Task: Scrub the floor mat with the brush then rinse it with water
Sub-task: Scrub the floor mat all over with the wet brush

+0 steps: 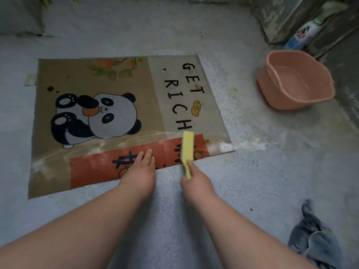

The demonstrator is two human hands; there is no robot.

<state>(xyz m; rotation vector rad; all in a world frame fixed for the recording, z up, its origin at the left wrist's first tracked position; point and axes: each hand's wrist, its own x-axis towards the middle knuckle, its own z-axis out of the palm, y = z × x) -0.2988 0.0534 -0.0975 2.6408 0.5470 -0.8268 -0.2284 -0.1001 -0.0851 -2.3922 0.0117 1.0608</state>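
On one floor mat [93,78], left hand [138,171] fingers flat; right hand [196,183] fingers round one brush [188,146]; one basin [272,94] apart

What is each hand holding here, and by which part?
The right hand grips the yellow brush by the near end of its handle. The left hand holds nothing; it rests flat on the floor mat.

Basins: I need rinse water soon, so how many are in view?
1: a pink plastic basin on the floor, right of the panda-print floor mat. Others may sit outside the frame.
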